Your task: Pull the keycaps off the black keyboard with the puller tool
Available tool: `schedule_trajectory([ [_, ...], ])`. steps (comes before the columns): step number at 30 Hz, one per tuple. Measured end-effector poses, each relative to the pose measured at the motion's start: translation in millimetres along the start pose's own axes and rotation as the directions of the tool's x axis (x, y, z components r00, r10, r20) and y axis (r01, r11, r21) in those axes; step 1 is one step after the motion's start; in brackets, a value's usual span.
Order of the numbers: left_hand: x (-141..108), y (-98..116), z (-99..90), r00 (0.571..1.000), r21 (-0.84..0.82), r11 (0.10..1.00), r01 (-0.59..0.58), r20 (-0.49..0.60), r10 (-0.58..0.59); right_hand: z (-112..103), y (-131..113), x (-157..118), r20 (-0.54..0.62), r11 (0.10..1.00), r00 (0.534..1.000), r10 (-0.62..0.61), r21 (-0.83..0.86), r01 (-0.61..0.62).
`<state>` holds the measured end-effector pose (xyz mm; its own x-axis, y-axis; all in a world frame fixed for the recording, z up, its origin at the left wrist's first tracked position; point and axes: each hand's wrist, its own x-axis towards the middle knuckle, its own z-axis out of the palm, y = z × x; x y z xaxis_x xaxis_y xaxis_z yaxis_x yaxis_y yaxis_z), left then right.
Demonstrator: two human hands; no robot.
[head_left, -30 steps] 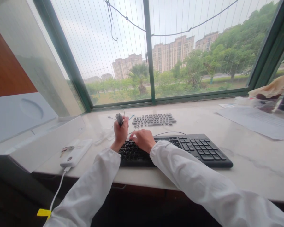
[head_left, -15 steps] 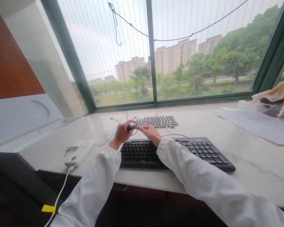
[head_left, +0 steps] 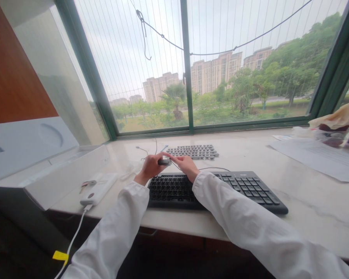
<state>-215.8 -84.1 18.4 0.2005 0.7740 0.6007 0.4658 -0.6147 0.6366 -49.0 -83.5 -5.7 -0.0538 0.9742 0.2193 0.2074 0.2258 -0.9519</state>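
Note:
My left hand is closed around a small black piece with a pale, metallic-looking end. What kind of piece it is does not show clearly. At that pale end the fingertips of my right hand meet those of the left, pinched together; whatever they hold is too small to make out. Both hands hover over the back edge of a black keyboard, whose left part shows bare key sockets. Just behind the hands lie rows of loose-looking grey keycaps. A thin dark cable runs behind the keyboard.
On the left stand an open white box and a white power bank with keys on it and a white cable plugged in. Paper sheets and a plastic bag lie at right. A window borders the table's back.
The black piece has turned to lie more level and sits slightly lower. My left fingers have closed in over it, and my fingertips now touch above its pale end.

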Motion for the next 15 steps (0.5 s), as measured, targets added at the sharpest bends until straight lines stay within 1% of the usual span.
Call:
schedule_trajectory([
  [2, 0.2, -1.1, 0.4, 1.000, 0.002, 1.000, 0.001, -0.009, -0.001, 0.3, 1.2, 0.7, -0.004, 1.000, 1.000, -0.018, -0.008, 0.017],
  [7, 0.9, -7.0, 0.5, 0.993, 0.134, 0.984, -0.114, -0.023, 0.118, 0.1, 6.1, 5.4, -0.047, 0.994, 0.996, -0.076, -0.083, 0.072],
  [11, 1.1, -9.1, 0.4, 0.991, 0.161, 0.980, -0.120, -0.040, 0.128, -2.2, 3.1, 3.5, -0.116, 0.953, 0.976, -0.183, -0.267, 0.147],
  [13, 1.0, -9.2, 0.3, 0.992, 0.150, 0.983, -0.105, -0.057, 0.115, -2.9, -1.2, -1.0, -0.157, 0.908, 0.956, -0.247, -0.382, 0.171],
  [15, 1.3, -9.8, 0.0, 0.990, 0.135, 0.986, -0.095, -0.088, 0.107, -2.8, -6.2, -7.1, -0.172, 0.850, 0.936, -0.308, -0.491, 0.190],
])
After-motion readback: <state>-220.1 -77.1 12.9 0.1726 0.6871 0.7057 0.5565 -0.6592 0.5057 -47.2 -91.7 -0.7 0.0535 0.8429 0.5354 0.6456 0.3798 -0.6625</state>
